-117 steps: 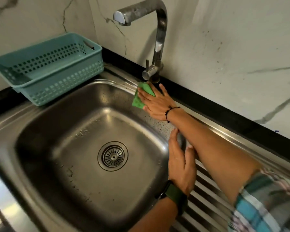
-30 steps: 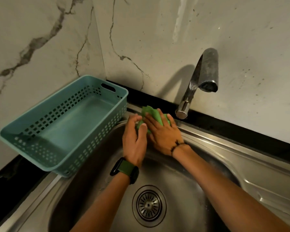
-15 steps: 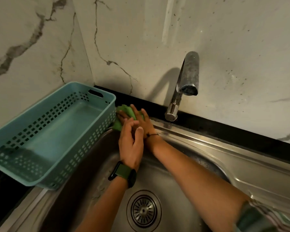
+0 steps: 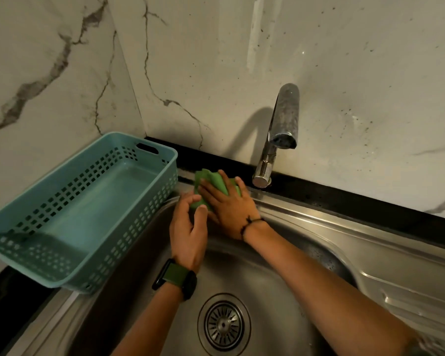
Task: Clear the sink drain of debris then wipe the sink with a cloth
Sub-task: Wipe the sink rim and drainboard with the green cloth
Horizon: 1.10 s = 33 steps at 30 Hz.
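A green cloth point(image 4: 217, 179) lies crumpled on the back rim of the steel sink point(image 4: 326, 228), between the basket and the faucet base. My right hand point(image 4: 233, 213) presses down on it with fingers spread flat. My left hand point(image 4: 188, 232), wearing a green-strapped watch, is just left of it, and its thumb and curled fingers pinch the cloth's near edge. The round drain strainer point(image 4: 224, 325) sits in the basin floor below both forearms, with no debris visible on it.
A teal perforated basket point(image 4: 62, 214) stands on the left counter, overhanging the sink's left edge close to the cloth. A chrome faucet point(image 4: 284, 116) rises behind the right hand. Marble walls close off the back and left. A ribbed drainboard point(image 4: 409, 291) runs to the right.
The cloth and my right hand have shifted slightly right, away from the basket. My left hand, which lay over the right wrist, now sits beside it at the cloth's edge.
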{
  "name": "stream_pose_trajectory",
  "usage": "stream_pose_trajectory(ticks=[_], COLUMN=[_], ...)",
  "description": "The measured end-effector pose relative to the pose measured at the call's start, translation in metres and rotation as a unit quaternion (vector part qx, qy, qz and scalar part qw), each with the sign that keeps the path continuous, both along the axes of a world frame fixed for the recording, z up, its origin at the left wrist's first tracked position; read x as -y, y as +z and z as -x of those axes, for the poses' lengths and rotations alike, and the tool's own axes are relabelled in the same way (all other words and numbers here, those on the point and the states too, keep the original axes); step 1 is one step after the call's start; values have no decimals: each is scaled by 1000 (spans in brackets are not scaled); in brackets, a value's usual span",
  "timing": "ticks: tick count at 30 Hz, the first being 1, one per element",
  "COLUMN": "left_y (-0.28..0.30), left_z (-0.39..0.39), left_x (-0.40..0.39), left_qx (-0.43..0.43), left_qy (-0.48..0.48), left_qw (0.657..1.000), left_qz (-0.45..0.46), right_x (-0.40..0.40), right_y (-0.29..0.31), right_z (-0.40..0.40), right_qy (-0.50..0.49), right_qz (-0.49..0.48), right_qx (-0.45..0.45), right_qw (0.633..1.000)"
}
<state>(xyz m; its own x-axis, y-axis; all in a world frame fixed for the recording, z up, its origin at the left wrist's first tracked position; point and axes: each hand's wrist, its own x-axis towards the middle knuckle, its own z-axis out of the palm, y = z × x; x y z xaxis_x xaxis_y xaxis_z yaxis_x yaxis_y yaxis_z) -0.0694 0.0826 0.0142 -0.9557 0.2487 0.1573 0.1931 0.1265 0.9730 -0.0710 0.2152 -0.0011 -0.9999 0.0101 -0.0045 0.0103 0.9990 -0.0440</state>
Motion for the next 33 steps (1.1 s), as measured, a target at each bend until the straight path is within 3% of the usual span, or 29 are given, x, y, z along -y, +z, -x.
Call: stream_pose_trajectory(ticks=[4,7,12,18,24,29,33], left_y=[-1,-2,-13,-14,-10,-14,-16], left_z=[2,4,14,30,28,20,14], left_x=[-8,-20,-32,-17,-3,3,-7], left_qx=[3,-2,32,-3,3,50,70], left_qy=[-7,-15,6,-5,-19,-32,-32], left_qw=[1000,1000,999,1000,999,997,997], left_qz=[-13,-25,-42,6,44,43,30], right_x=[-12,-5,12,22,-4,-60,-53], right_y=[-12,-11,-7,-6,-6,-6,-10], right_z=[-27,-11,45,70,-5,-109,-105], right_qy=[-43,-57,8,31,-18,-93,-116], right_qz=[-56,-40,-60,-74,-58,-154,-122], right_qx=[-12,-14,24,32,-3,-10,31], right_qw=[997,997,998,996,998,984,985])
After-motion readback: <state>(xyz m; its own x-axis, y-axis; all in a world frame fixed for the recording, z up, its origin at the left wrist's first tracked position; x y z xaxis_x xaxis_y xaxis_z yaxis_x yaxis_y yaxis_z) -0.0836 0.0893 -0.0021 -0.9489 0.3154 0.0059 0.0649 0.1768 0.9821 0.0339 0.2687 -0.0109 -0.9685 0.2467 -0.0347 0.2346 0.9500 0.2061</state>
